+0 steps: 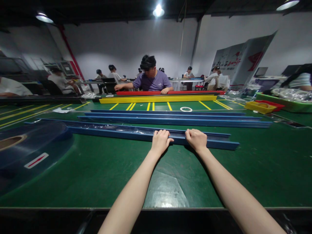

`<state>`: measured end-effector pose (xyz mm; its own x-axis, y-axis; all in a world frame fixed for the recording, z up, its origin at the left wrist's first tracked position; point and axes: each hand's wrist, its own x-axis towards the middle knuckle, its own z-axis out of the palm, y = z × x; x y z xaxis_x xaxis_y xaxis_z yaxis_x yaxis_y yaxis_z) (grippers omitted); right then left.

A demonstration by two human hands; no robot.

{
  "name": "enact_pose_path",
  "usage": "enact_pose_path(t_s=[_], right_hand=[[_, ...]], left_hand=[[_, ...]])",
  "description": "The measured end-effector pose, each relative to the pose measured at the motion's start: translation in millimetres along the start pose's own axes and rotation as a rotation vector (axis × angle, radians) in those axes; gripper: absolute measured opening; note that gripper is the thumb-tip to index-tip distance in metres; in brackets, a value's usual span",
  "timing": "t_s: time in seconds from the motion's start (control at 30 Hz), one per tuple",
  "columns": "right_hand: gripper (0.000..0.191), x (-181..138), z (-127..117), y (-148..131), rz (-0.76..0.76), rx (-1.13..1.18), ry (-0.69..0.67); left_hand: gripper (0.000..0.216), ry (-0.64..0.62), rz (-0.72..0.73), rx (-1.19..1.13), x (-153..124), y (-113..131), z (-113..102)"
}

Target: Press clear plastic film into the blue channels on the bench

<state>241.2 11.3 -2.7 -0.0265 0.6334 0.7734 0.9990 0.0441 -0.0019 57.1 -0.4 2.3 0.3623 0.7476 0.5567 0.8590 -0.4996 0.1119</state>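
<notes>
The near blue channel (136, 136) lies on the table (97, 172), its left part behind the roll (41, 136). The left hand (161, 143) has its fingers curled over the channel; the right hand (197, 139) is folded on it. Whether either set clamps the film (131, 130) cannot be told. Uneven pressure could wrinkle the film, while a sideways pull could skew the channel, which seems unsecured.

Green table (97, 182) | blue channels (219, 143) across middle | clear roll (36, 143) left | white ring (181, 109) | yellow channel (158, 99) beyond
</notes>
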Motion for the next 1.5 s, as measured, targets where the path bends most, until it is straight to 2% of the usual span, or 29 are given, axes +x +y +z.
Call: enact_pose_path(t_s=[0.3,0.57,0.73,0.87,1.07,1.27,1.5], right_hand=[[0.042,1,-2,-1,0.037,0.002,-0.078],[0.039,0,0,1,0.024,-0.021,-0.009],[0.038,-1,-4,-1,-0.067,-0.03,0.074],[0.034,0,-6,-15,-0.169,0.018,0.095],[0.03,-2,2,-33,-0.184,0.062,0.069],[0.03,-3,6,-32,-0.138,0.048,0.039],[0.032,0,6,-34,-0.171,0.055,-0.001]], left_hand=[[0.019,-0.047,-0.027,0.029,4,3,-7],[0.021,-0.037,-0.037,0.038,2,4,-4],[0.023,-0.021,-0.042,0.01,1,1,-1],[0.025,-0.005,-0.042,0.012,0,1,0],[0.026,-0.008,-0.051,0.024,0,2,-1],[0.026,-0.023,-0.051,0.022,0,2,-1],[0.026,-0.036,-0.051,0.024,-1,2,-2]])
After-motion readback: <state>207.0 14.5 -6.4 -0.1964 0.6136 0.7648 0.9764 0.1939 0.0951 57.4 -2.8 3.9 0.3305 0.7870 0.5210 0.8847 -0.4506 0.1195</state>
